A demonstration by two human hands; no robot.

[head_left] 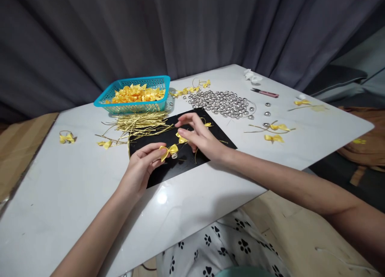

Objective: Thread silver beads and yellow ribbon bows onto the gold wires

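Black mat [180, 167], left hand [140, 168] pinching bow [169, 150]

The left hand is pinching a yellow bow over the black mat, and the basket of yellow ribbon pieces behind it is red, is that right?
Not quite. The head view shows the basket is blue, not red. The rest holds: the left hand pinches a yellow bow over the black mat.

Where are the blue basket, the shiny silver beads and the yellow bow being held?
blue basket [132, 107]: head view, on its front wall.
silver beads [222, 102]: head view, middle of the pile.
yellow bow [169, 150]: head view, its knot, in the left hand [141, 166].
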